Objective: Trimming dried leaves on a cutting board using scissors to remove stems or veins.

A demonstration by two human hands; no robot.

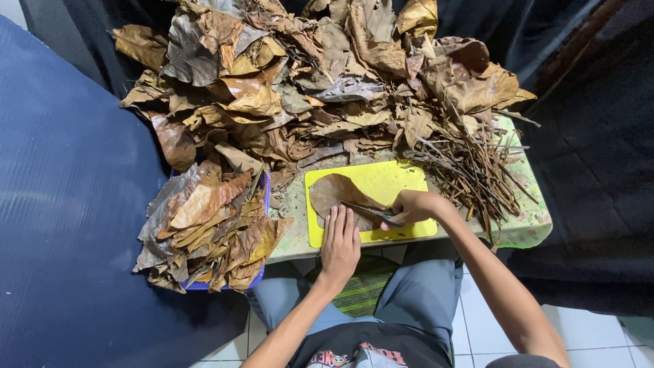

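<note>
A brown dried leaf (332, 193) lies flat on a yellow cutting board (395, 178) near the table's front edge. My left hand (340, 242) presses down on the leaf's near edge with fingers flat and together. My right hand (411, 206) grips a small dark cutting tool (371, 211) whose blade rests across the leaf, pointing left. The tool's handle is hidden inside my fist.
A big heap of dried leaves (306, 75) covers the back of the small table (531, 228). A pile of leaf stems (473, 170) lies right of the board. A blue tray (262, 276) stacked with flat leaves (204, 225) sits at left. Dark cloth surrounds the table.
</note>
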